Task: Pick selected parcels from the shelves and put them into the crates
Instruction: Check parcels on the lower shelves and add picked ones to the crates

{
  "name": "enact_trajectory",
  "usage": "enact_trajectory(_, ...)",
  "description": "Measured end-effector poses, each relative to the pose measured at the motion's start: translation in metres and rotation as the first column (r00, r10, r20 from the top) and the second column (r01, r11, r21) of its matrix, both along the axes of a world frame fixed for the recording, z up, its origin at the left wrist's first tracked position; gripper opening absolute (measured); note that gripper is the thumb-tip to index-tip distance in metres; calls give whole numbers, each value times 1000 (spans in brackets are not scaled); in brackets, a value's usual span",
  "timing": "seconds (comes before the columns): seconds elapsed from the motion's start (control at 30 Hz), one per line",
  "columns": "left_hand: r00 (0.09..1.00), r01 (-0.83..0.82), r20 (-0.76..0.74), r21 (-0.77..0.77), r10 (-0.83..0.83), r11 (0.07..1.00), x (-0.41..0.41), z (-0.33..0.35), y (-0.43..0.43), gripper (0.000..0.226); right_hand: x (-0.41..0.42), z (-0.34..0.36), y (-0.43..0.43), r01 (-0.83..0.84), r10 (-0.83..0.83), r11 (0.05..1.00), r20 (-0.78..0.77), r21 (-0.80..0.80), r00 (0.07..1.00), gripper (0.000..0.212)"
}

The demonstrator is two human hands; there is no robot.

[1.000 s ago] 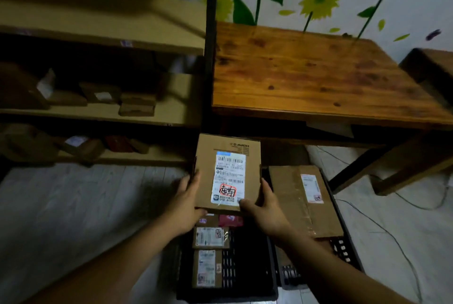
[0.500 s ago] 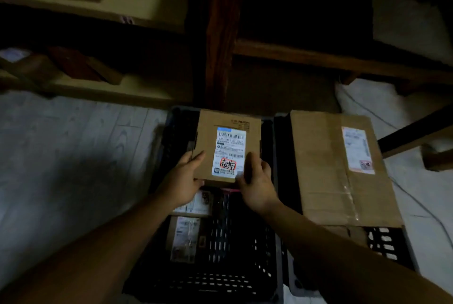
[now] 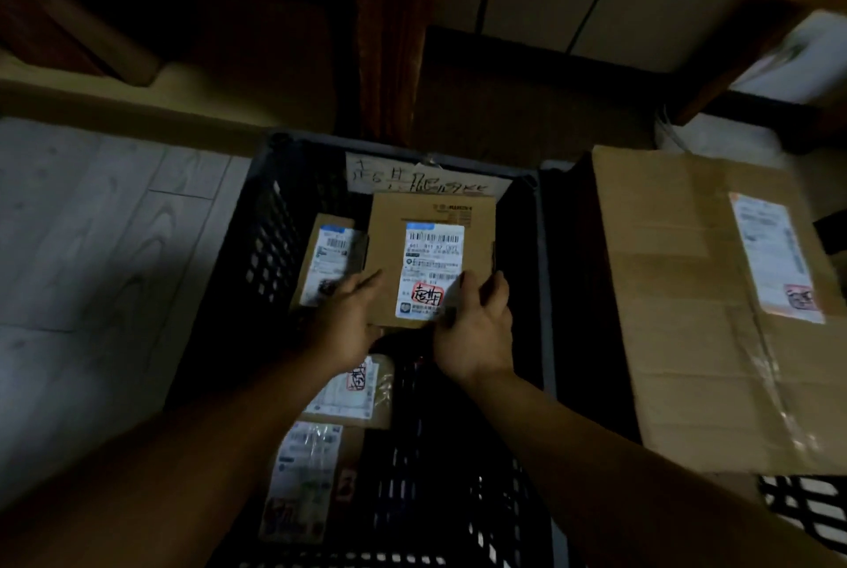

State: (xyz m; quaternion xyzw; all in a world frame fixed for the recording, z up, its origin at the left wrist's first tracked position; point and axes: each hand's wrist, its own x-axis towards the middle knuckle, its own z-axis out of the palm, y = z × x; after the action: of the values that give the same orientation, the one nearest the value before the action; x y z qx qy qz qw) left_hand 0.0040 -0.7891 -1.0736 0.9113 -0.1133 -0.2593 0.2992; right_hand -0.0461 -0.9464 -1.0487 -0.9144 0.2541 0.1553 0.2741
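Observation:
A flat brown cardboard parcel (image 3: pixel 389 242) with a white shipping label and a red stamp is held low inside the black slotted crate (image 3: pixel 256 219), near its far wall. My left hand (image 3: pixel 344 323) grips its near left corner. My right hand (image 3: pixel 476 329) grips its near right corner, thumb on the label. Under and beside it lie other labelled parcels: one at the crate's far left (image 3: pixel 327 260), one below my left wrist (image 3: pixel 362 393), and one nearer me (image 3: pixel 307 476).
A large taped cardboard box (image 3: pixel 696 315) lies across a second crate (image 3: pixel 806 508) on the right. A handwritten paper sign (image 3: pixel 412 178) hangs on the black crate's far wall. Pale wood floor (image 3: pixel 91 246) lies to the left; shelf base and table legs stand behind.
The view has tipped down from shelves and table to the crates. Both hands have lowered the parcel from above the crate down into it, toward the far wall.

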Motion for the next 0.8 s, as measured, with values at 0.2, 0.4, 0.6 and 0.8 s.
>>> enact_trajectory(0.2, 999, 33, -4, 15, -33, 999, -2, -19, -2, 77, -1, -26, -5, -18, 25, 998, -107, 63, 994, 66)
enact_trajectory(0.4, 989, 135, -71, 88, -129, 987, 6, -12, 0, 79, 13, -33, -11, -112, 123, 992, -275, 54, 954, 78)
enact_trajectory(0.6, 977, 48, -211, 46, -38, 998, 20, 67, 31, 84, 18, 51, -3, -232, 212, 973, -407, 2, 888, 92)
enact_trajectory(0.8, 984, 0, -179, 33, 6, 999, 24, 224, 101, 84, 22, 213, 34, -302, 273, 953, -387, -16, 881, 79)
